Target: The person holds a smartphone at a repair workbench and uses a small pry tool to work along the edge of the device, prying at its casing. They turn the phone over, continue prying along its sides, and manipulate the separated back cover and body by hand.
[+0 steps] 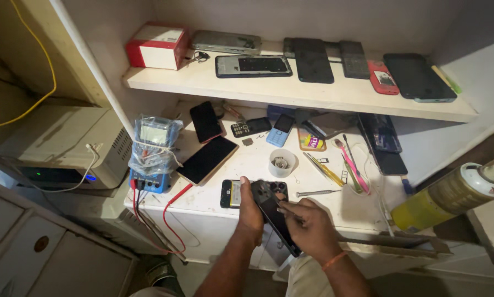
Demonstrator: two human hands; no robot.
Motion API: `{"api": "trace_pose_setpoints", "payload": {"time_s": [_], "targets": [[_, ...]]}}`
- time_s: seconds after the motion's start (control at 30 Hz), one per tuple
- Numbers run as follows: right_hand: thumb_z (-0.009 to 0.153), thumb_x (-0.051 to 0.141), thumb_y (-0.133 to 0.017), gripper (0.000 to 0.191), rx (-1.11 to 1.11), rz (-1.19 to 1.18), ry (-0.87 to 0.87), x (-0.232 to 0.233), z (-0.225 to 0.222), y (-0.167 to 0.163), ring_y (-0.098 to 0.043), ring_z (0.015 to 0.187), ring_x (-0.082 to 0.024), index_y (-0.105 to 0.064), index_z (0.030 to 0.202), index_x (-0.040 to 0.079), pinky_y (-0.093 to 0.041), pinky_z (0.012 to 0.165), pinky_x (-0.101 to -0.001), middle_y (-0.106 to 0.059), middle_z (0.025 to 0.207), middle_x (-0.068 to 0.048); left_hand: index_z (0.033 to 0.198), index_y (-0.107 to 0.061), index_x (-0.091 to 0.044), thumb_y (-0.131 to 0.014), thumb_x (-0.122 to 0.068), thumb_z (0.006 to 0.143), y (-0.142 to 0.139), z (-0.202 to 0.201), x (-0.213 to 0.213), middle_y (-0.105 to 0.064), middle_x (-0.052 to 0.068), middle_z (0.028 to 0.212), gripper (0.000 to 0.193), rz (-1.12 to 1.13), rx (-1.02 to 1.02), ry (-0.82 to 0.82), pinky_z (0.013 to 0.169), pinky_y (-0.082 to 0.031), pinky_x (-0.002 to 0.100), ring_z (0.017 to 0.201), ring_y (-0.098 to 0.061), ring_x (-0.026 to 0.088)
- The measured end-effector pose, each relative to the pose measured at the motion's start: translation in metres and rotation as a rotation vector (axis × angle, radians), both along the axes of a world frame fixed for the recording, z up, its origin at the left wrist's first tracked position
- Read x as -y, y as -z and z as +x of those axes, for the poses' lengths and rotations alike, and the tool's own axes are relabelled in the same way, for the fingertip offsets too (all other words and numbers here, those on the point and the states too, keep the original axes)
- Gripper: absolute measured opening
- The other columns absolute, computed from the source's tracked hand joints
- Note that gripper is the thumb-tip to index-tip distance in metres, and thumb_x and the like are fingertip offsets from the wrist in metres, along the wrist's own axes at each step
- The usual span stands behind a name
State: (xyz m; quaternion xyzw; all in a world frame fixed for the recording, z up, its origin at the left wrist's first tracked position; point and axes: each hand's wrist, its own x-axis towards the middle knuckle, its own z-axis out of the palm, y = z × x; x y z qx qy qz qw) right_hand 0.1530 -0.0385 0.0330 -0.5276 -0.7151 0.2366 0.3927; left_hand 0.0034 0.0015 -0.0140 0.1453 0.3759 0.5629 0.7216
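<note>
left hand (250,210) grips the black phone back cover (274,217) by its left edge; right hand (308,226) pinches a thin tool against it. cover is tilted, just in front of the white cup (282,163), beside the opened phone (232,193).

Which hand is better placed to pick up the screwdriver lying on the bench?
Right, probably. The screwdriver lies just beyond the right hand, which only rests fingertips on the black phone back cover. The left hand grips that cover's edge and sits farther away.
</note>
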Motion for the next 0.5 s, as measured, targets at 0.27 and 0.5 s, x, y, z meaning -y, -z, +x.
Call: {"api": "trace_pose_setpoints", "payload": {"time_s": [0.27, 0.5], "targets": [[0.08, 0.002, -0.069, 0.034, 0.037, -0.04, -0.031, 0.003, 0.001, -0.003, -0.061, 0.057, -0.017, -0.081, 0.111, 0.011, -0.05, 0.055, -0.0286, -0.062, 0.071, -0.008, 0.105, -0.067, -0.008, -0.023, -0.078, 0.093, -0.002, -0.001, 0.003, -0.076, 0.015, 0.091, 0.084, 0.019, -0.006, -0.016, 0.089, -0.055, 0.039, 0.087, -0.07, 0.027], [0.082, 0.003, -0.067, 0.027, -0.068, 0.029, -0.042, -0.004, 0.006, 0.011, -0.068, 0.067, -0.012, -0.08, 0.106, 0.007, -0.054, 0.058, -0.0263, -0.07, 0.079, -0.005, 0.101, -0.067, -0.004, -0.021, -0.076, 0.097, -0.006, -0.002, 0.006, -0.075, 0.013, 0.088, 0.086, 0.08, -0.011, -0.003, 0.089, -0.054, 0.037, 0.086, -0.07, 0.025]]}}
